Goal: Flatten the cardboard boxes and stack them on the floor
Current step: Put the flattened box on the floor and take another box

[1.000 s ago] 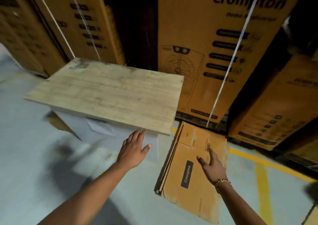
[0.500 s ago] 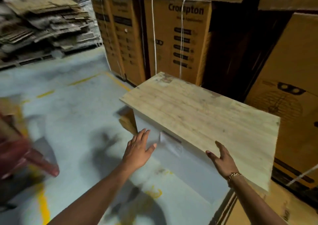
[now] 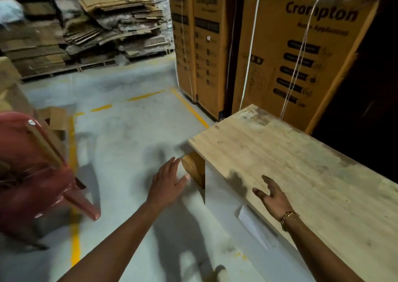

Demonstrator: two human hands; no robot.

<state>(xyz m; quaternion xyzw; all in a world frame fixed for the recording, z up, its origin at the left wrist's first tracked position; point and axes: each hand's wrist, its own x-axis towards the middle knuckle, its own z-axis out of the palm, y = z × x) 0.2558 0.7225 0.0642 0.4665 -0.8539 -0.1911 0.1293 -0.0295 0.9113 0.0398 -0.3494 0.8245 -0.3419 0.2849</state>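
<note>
Nearest the camera, both forearms reach forward over the grey concrete floor (image 3: 133, 130). Left hand (image 3: 167, 181) is flat and empty, fingers spread slightly, palm down above the floor just beside the corner of a wooden table (image 3: 301, 174). Right hand (image 3: 274, 198) is empty too, fingers loosely spread and curled a little, hovering at the table's near edge; a gold bracelet (image 3: 288, 217) sits on that wrist. Whether the right hand touches the tabletop cannot be told. At the left edge stands a blurred red plastic chair (image 3: 36, 174), with loose cardboard pieces (image 3: 56, 120) on the floor just behind it. Yellow lines (image 3: 74, 195) mark the floor. Further back on the right, tall strapped Crompton boxes (image 3: 301, 55) stand upright behind the table. Furthest away, at the upper left, a heap of flattened cardboard boxes (image 3: 97, 27) lies piled on pallets, well apart from both hands
</note>
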